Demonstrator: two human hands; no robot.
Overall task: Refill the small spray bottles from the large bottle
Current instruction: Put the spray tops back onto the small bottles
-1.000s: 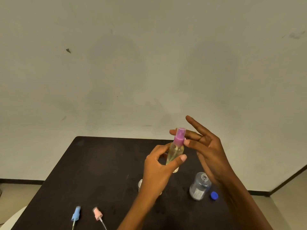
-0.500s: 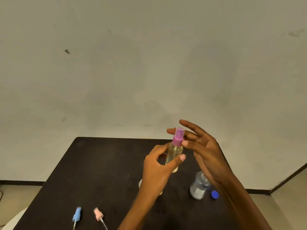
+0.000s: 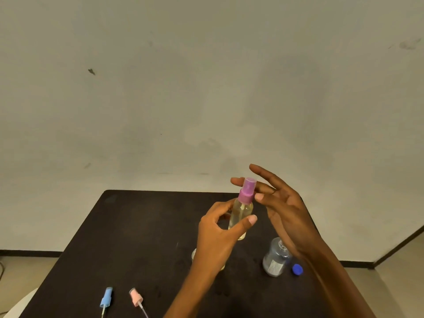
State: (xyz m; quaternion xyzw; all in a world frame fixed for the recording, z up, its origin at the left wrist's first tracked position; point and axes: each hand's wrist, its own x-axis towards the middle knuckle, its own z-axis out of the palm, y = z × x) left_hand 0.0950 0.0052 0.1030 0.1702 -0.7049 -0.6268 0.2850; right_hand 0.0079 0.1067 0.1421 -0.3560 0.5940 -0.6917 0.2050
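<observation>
Hands, two, bare, are raised over the table (image 3: 128, 237). The left hand (image 3: 218, 235) is curled round the body of a small spray bottle (image 3: 241, 214), thumb across the front, and the bottle is held clear of the table, nearly upright, with pale yellowish liquid seen inside. The right hand (image 3: 284, 212) is held with fingers straight and spread; its forefinger is passed behind the bottle's purple spray cap (image 3: 246, 191) and its thumb tip is set just beside the cap's collar, though contact cannot be confirmed. Nearest on the table, at the front left, a blue spray head (image 3: 106, 297) and a pink spray head (image 3: 135, 296) are laid side by side, apart, each with its dip tube pointed toward the front edge. Further back on the right, the large bottle (image 3: 275, 260) is stood upright, clear and uncapped, partly covered by the right wrist; a blue cap (image 3: 297, 269) is placed just beside it on its right. A second small bottle (image 3: 194, 253) is mostly hidden behind the left hand. Beyond the dark table, a plain pale wall (image 3: 206, 88) is seen, marked with a few smudges.
</observation>
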